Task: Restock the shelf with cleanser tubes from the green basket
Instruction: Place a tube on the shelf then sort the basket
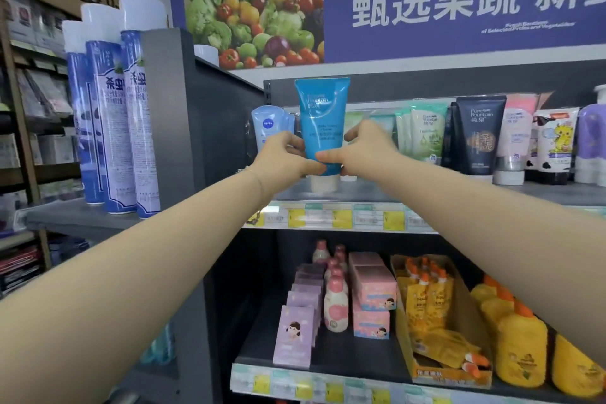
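Grey store shelving is filling our view under a fruit-and-vegetable banner; we are holding a blue cleanser tube upright, cap down, at the upper shelf beside a Nivea tube; our left hand and right hand are pinching its lower sides.

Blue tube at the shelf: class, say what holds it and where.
Both hands, left hand and right hand, hold the blue cleanser tube by its lower body, just above the white cap.
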Demonstrator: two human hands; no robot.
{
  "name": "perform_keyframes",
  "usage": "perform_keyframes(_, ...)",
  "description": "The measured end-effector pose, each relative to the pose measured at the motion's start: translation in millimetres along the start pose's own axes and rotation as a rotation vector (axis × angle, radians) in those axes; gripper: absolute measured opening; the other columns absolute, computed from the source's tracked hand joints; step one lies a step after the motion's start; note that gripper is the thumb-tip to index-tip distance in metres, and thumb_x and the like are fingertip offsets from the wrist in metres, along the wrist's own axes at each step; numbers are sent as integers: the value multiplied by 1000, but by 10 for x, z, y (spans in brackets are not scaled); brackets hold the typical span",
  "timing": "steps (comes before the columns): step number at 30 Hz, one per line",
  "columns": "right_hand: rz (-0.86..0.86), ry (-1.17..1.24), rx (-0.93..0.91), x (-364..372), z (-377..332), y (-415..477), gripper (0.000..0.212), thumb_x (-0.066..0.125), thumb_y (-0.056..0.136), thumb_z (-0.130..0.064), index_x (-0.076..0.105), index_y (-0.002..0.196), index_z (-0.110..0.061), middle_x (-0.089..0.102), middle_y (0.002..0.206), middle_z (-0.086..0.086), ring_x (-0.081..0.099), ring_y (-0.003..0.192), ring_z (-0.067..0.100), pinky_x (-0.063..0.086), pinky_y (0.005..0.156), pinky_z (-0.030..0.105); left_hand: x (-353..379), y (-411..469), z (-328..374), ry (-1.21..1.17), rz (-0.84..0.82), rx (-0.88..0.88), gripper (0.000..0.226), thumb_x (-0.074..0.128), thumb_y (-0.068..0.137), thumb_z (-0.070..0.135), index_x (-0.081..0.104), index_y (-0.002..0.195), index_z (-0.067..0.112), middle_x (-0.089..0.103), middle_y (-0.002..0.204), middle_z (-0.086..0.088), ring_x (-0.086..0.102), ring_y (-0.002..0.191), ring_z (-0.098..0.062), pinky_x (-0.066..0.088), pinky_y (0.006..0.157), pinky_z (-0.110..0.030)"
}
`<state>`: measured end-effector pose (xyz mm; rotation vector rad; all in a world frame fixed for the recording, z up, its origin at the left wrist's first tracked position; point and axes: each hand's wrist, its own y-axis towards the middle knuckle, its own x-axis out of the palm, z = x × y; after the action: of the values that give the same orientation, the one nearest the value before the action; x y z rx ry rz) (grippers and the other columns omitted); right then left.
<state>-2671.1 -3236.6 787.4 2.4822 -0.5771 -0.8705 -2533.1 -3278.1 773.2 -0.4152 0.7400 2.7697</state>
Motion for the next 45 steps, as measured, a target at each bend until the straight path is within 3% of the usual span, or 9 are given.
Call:
perform_keyframes(5,52,-94,88,151,136,268,37,80,74,-33,48,85,-18,49,74,-8,54,74,13,37,53,23,46,291,-64,79,-111,-51,49,75,77,8,52,120,10,60,95,3,56,80,-7,44,62,-17)
perform_keyframes(9,42,-158,115,287,258,447,46,80,73,-32,46,99,-16,55,93,0,58,87,19,46,69,30,44,519,-102,156,-170,-102,38,71,81,8,58,116,7,63,100,-5,59,89,-16,49,71,-21)
perform_keyframes(14,-4,-158,210,420,345,700,52,80,71,-33,54,107,-7,65,96,8,66,87,24,51,61,32,53,758,-234,134,-174,-152,30,69,79,2,64,109,7,68,112,-9,63,106,-20,50,97,-34)
perform_keyframes(17,-37,-156,215,464,402,812,41,80,70,-29,62,100,-6,67,93,9,67,86,24,57,77,40,69,886,-347,153,-127,-164,35,67,79,2,62,113,5,66,112,-10,63,106,-23,51,96,-38)
perform_keyframes(22,-123,-135,200,518,444,848,20,65,84,-15,62,101,-7,59,83,5,54,71,18,40,54,24,87,991,-462,197,-67,-160,36,65,78,5,50,111,7,62,113,-11,59,106,-25,50,94,-40)
perform_keyframes(26,-132,-97,236,558,398,890,22,52,82,-3,61,102,-3,63,93,15,57,80,27,50,69,35,105,1042,-408,306,-94,-136,23,52,85,3,57,108,5,60,92,-8,54,80,-19,48,69,-28)
perform_keyframes(30,-134,-74,262,563,352,941,31,47,84,0,62,111,-3,65,102,16,58,83,27,48,67,31,131,1110,-355,254,-116,-235,33,47,90,2,53,123,4,59,116,-15,59,102,-28,50,91,-38)
perform_keyframes(35,-207,-99,235,622,330,914,22,49,88,-2,59,107,-2,56,87,8,48,70,17,35,52,22,181,1166,-354,258,-111,-264,33,45,88,0,54,120,-1,57,101,-19,55,88,-32,45,73,-37)
perform_keyframes(45,-366,-39,243,604,388,951,40,49,87,6,50,126,-3,59,101,8,52,85,17,41,79,26,294,1173,-408,247,-92,-266,37,42,92,0,47,129,0,55,127,-19,53,118,-36,45,92,-37)
